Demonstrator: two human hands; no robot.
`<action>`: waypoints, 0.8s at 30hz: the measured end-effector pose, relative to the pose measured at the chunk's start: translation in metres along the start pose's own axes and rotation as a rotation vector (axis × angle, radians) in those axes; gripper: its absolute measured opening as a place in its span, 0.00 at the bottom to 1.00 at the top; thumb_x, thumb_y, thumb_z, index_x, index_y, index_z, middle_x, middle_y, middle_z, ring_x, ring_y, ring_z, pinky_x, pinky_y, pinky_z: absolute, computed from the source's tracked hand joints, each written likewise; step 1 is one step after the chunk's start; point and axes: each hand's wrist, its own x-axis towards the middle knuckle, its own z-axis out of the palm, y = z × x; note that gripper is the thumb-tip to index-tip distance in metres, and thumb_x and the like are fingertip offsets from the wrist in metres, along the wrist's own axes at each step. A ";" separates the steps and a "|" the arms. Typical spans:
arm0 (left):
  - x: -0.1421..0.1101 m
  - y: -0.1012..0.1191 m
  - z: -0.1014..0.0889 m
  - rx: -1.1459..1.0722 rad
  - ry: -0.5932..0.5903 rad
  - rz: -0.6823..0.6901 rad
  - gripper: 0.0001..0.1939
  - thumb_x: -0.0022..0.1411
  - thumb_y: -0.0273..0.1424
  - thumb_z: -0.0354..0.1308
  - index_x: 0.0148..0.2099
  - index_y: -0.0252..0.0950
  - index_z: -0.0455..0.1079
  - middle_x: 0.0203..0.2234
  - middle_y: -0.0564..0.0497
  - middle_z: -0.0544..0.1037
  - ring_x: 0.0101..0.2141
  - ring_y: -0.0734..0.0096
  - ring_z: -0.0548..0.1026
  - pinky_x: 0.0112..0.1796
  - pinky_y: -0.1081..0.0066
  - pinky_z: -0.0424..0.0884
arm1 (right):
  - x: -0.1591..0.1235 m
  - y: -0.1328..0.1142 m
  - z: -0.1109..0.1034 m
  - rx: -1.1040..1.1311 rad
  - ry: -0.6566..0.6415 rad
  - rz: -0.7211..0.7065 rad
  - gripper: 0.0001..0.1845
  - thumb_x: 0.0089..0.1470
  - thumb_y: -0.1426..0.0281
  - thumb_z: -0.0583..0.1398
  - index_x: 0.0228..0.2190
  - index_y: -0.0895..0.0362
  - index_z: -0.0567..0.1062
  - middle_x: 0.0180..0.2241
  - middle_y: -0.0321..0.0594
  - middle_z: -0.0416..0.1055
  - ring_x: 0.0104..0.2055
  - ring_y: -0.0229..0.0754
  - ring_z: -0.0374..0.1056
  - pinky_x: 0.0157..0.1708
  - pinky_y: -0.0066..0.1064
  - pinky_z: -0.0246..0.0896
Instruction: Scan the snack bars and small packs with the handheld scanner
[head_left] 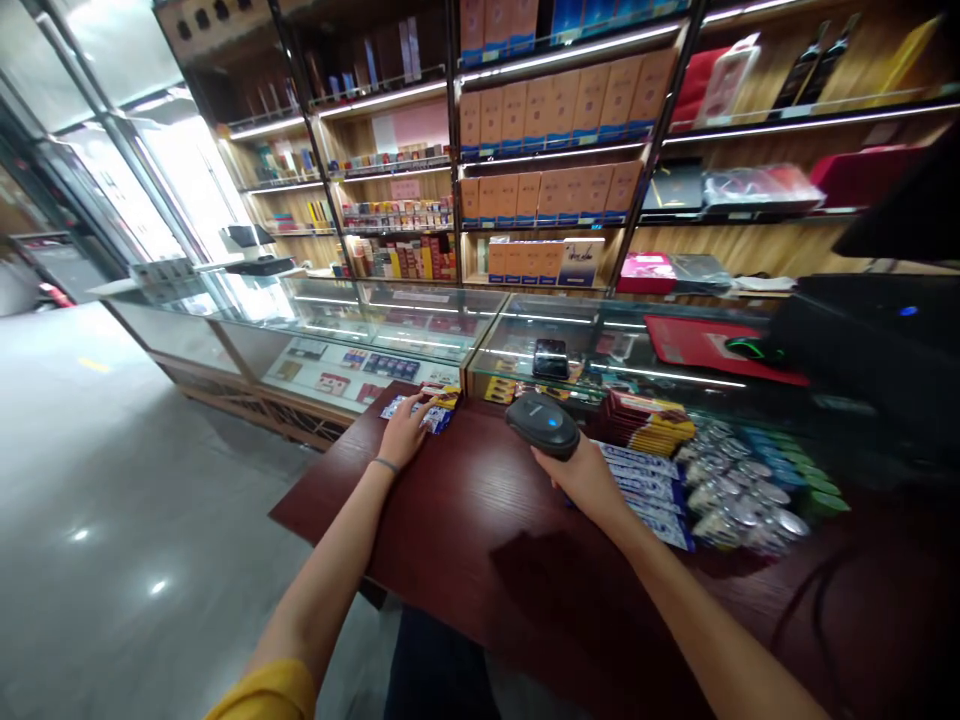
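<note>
My left hand (403, 432) rests on a small blue-and-white packet (416, 412), with a yellow-and-red packet (442, 398) just beyond it, at the far edge of the dark red wooden counter (465, 560). My right hand (589, 482) grips a black handheld barcode scanner (541, 424), whose blue light is lit. Its head points up and away from me. Beside that hand lies a row of blue-and-white packs (645, 490), and a stack of red-and-yellow boxes (649, 420) stands behind them.
Silver-wrapped sweets (731, 490) and green-and-blue packs lie to the right on the counter. Behind stand glass display cases (375, 320) holding a phone (550, 358) on top. Shelves of boxes (551, 190) rise beyond. A dark monitor (900, 205) and a mouse (757, 349) sit at right. A grey floor (150, 480) lies left.
</note>
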 end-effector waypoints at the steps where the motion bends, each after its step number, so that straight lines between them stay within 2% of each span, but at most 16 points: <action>1: -0.004 -0.004 0.000 0.019 -0.025 -0.010 0.24 0.67 0.30 0.53 0.64 0.39 0.63 0.60 0.39 0.65 0.61 0.53 0.64 0.60 0.52 0.62 | -0.001 0.004 0.005 -0.013 -0.024 0.005 0.26 0.49 0.60 0.63 0.49 0.57 0.74 0.23 0.38 0.76 0.25 0.44 0.72 0.26 0.31 0.64; 7: -0.015 -0.018 0.005 0.096 -0.131 -0.151 0.26 0.66 0.34 0.56 0.65 0.35 0.64 0.64 0.36 0.62 0.63 0.48 0.61 0.62 0.51 0.59 | -0.006 0.016 0.021 -0.071 -0.088 0.039 0.30 0.49 0.60 0.63 0.54 0.55 0.71 0.32 0.41 0.79 0.28 0.44 0.73 0.27 0.31 0.65; 11: -0.013 -0.021 0.010 0.138 -0.236 -0.215 0.27 0.67 0.35 0.53 0.67 0.37 0.62 0.65 0.37 0.61 0.65 0.45 0.58 0.62 0.48 0.57 | -0.007 0.014 0.019 -0.075 -0.111 0.047 0.30 0.50 0.61 0.62 0.54 0.56 0.71 0.30 0.40 0.78 0.27 0.44 0.73 0.27 0.31 0.64; 14: -0.011 -0.021 0.010 0.146 -0.270 -0.190 0.24 0.69 0.34 0.50 0.65 0.38 0.65 0.63 0.37 0.64 0.63 0.47 0.62 0.61 0.49 0.58 | -0.006 0.012 0.016 -0.086 -0.106 0.055 0.30 0.51 0.60 0.62 0.54 0.56 0.71 0.27 0.39 0.77 0.26 0.43 0.73 0.27 0.31 0.64; 20: -0.010 -0.012 0.007 0.108 -0.182 -0.049 0.19 0.66 0.30 0.53 0.57 0.42 0.73 0.51 0.41 0.75 0.52 0.53 0.70 0.55 0.54 0.67 | -0.005 0.008 0.014 -0.082 -0.112 0.057 0.32 0.50 0.60 0.62 0.55 0.57 0.70 0.27 0.39 0.77 0.25 0.43 0.72 0.25 0.31 0.63; 24: -0.008 -0.002 0.006 0.063 -0.160 0.007 0.16 0.65 0.31 0.56 0.53 0.46 0.75 0.47 0.43 0.77 0.47 0.55 0.72 0.50 0.57 0.69 | -0.005 0.008 0.014 -0.066 -0.104 0.047 0.32 0.49 0.60 0.62 0.55 0.58 0.70 0.28 0.39 0.78 0.24 0.43 0.71 0.24 0.31 0.63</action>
